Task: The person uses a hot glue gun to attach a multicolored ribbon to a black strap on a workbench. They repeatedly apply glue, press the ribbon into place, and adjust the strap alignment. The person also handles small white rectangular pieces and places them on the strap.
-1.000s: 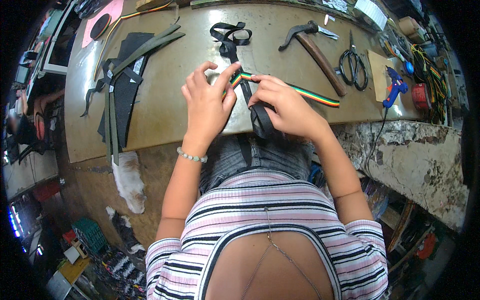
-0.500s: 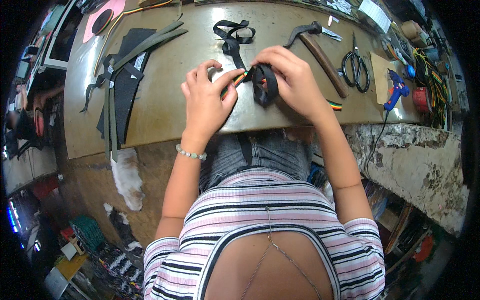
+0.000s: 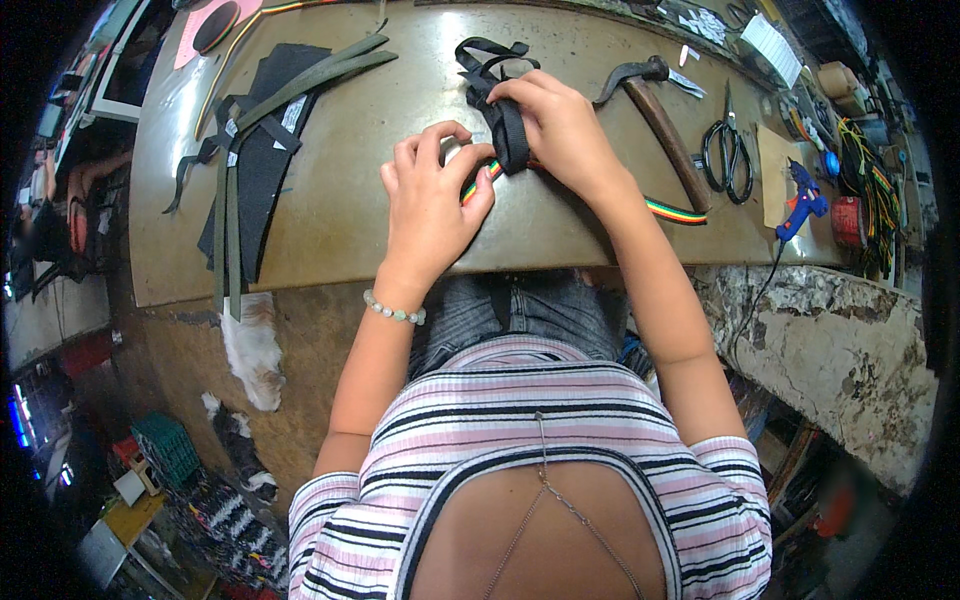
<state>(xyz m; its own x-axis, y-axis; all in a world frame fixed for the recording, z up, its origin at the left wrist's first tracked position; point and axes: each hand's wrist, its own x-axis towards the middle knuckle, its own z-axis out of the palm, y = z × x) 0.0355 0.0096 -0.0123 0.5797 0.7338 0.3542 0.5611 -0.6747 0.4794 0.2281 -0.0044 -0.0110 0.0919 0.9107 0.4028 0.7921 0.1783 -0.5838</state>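
Black strap | tricolour ribbon | hands: left on ribbon, right on strap

- Centre of the desk: the left hand sits at the ribbon, and right beside it, a touch farther back, is the right hand with the strap coil.
- Behind the coil, strap loops lie on the desk!
- Over to the right: hammer, then scissors, then glue gun, partly over a card.
- In front of the hammer handle's end, ribbon pokes out past the right forearm.
- Swing left: flat straps lie across a panel.
- Far left corner: a ribbon roll on a sheet.
- Down on the floor, left of the person: an animal.
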